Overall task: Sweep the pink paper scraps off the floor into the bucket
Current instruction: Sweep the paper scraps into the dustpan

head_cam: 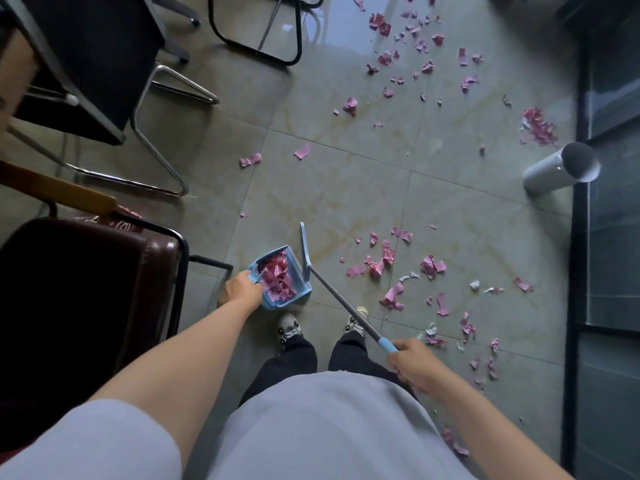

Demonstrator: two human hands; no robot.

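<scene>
My left hand (242, 291) grips the handle of a blue dustpan (298, 289) that rests on the floor, filled with pink paper scraps (277, 277). In my right hand (414, 363) is the blue grip of a broom (341, 299); its thin blue head stands at the dustpan's right edge. Several more pink scraps (381, 263) lie on the tiles to the right of the broom. Others (420, 46) are scattered far ahead, and a small heap (538, 126) sits by the right wall. A grey cylindrical bucket (561, 169) lies tipped on its side at the right.
A dark brown chair (86, 289) stands close on my left. Black chairs with chrome legs (114, 81) are at the upper left and a black-framed one (256, 29) is at the top. A dark glass wall (609, 220) runs along the right. My feet (322, 325) stand just behind the dustpan.
</scene>
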